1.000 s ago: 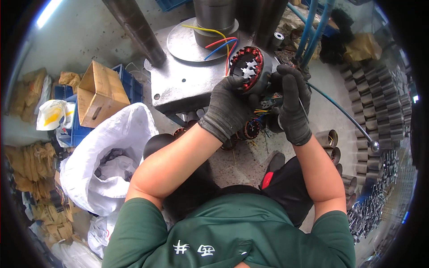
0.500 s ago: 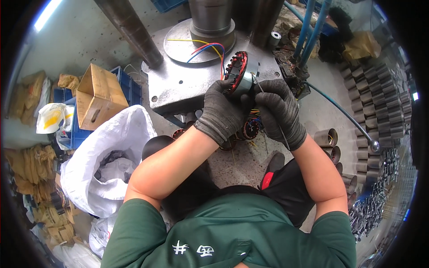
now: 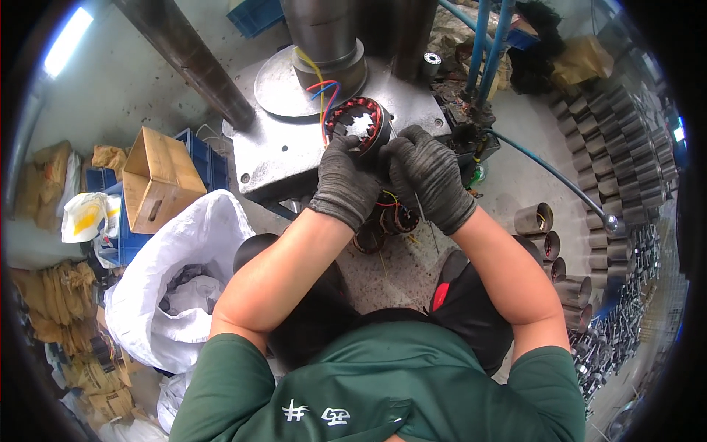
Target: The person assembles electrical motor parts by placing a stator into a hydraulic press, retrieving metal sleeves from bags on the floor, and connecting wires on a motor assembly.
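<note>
My gloved left hand [image 3: 342, 183] grips the near left side of a motor stator [image 3: 380, 118], a dark ring with red-edged slots and copper-like windings inside. Red, blue and yellow lead wires [image 3: 329, 92] rise from its left side. In my gloved right hand [image 3: 433, 177], closed beside the ring, is a thin metal rod [image 3: 421, 209]; its upper end is near the stator's right edge, where contact cannot be made out. The stator is tilted, its open face turned up, over the metal press table [image 3: 258, 151]. Gloves hide part of its lower rim.
A press column [image 3: 320, 29] stands on a round plate beyond the stator. More wound stators [image 3: 398, 219] sit below the table edge. Metal sleeves [image 3: 534, 219] are on the right, with stacked cylinders [image 3: 611, 158] farther off. A white sack [image 3: 140, 295] and cardboard box [image 3: 166, 180] are left.
The stator has turned from edge-on to show its open face, and sits lower left in view. Both hands have shifted left with it, still holding stator and rod. The whole view shifted slightly.
</note>
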{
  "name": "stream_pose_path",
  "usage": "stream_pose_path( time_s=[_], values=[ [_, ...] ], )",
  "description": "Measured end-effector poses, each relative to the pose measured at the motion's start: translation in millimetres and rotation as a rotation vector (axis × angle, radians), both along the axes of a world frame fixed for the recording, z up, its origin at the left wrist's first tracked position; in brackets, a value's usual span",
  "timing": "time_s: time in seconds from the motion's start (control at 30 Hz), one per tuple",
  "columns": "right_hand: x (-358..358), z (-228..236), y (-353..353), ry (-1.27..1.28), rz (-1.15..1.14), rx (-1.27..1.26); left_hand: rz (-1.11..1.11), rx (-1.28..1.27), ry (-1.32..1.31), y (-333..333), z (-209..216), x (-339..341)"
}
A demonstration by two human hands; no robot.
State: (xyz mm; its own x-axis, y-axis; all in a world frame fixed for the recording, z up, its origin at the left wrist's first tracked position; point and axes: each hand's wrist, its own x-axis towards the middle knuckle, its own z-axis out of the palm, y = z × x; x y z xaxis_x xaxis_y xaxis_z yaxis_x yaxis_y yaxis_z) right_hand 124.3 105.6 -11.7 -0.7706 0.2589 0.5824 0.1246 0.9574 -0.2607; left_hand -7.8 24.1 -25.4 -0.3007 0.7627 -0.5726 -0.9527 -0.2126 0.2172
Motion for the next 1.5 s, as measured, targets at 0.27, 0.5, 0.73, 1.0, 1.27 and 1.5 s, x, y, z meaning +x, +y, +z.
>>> stream_pose_path(
  time_s=[0.27,0.5,0.73,1.0,1.27,1.5],
  values=[
    [-1.1,23.9,-11.8,-0.146,-0.085,0.004,0.168,-0.141,0.319,8.3,-12.9,3.3],
    [26.5,7.7,37.0,-0.648,-0.3,0.033,0.278,-0.281,1.128,-3.3,-10.9,6.7],
    [31.7,24.9,-0.1,0.127,-0.029,0.033,0.047,0.106,0.328,-4.2,6.6,-13.8],
    [19.4,16.9,-8.9,0.083,0.032,0.029,-0.039,0.05,0.317,0.3,1.9,-10.4],
    [10.6,17.1,-17.2,-0.071,-0.065,0.13,0.062,0.026,0.222,1.9,8.4,-1.5],
    [4.8,-5.3,9.9,-0.642,-0.242,0.106,0.133,0.008,0.89,-8.0,17.5,9.9]
  ],
)
